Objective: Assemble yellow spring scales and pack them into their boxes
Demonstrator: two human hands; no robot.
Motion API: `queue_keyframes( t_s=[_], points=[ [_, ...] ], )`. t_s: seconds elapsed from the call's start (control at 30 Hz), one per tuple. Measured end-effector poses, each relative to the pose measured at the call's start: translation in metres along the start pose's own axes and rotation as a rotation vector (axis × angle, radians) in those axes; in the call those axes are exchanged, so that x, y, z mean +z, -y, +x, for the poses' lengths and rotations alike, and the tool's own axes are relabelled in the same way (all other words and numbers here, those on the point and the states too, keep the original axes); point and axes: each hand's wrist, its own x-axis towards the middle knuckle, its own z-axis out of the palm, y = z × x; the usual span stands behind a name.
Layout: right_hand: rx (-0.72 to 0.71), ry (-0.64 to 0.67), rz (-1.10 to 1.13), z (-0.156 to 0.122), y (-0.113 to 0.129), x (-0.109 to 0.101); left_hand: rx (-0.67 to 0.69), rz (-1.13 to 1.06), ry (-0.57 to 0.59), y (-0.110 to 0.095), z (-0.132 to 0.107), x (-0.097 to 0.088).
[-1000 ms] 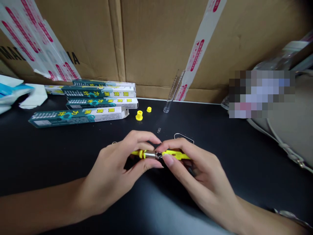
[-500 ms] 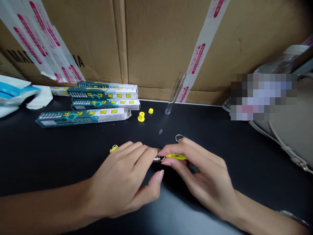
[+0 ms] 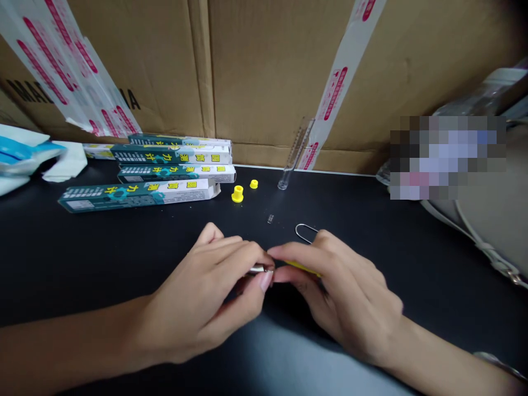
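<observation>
My left hand point(image 3: 210, 280) and my right hand point(image 3: 342, 291) meet above the black table, fingertips almost touching. Between them is a small yellow-and-metal pen-like assembly. Its short metal barrel point(image 3: 258, 269) shows in my left fingers, and its yellow plastic part point(image 3: 303, 267) runs into my right fingers. Most of the assembly is hidden by my fingers. Just beyond my right hand lies a bent wire paperclip point(image 3: 305, 233). A tiny metal spring point(image 3: 270, 219) lies further forward, with two yellow plastic caps point(image 3: 237, 193) point(image 3: 253, 184) near it.
Several green-and-white boxes point(image 3: 138, 194) lie stacked at the left, beside white and blue packaging point(image 3: 20, 151). A clear glass tube point(image 3: 289, 165) leans on the cardboard wall point(image 3: 256, 71) at the table's back edge. A pale bag point(image 3: 482, 231) sits at the right.
My hands have drawn closer together over the assembly. The yellow end that stuck out left of my left hand is now hidden, and less of the yellow part shows.
</observation>
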Motion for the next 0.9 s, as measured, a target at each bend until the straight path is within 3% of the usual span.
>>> queue_keyframes(
  t_s=[0.13,0.37,0.53,0.67,0.9],
  points=[
    [0.13,-0.009,-0.032,0.004,0.0,0.001,-0.015,0.071,-0.106,0.0,-0.002,0.001],
    [0.201,-0.013,0.089,0.007,0.006,0.004,0.019,0.086,-0.289,0.003,-0.005,0.013],
    [0.189,0.035,0.148,0.007,0.009,0.003,-0.107,0.021,-0.19,0.002,-0.006,0.011],
    [0.224,0.037,0.188,0.007,0.008,0.002,-0.06,0.013,-0.124,0.001,-0.006,0.008],
    [0.255,0.063,0.228,0.008,0.009,0.003,-0.056,0.129,-0.135,0.002,-0.001,0.007]
  ],
)
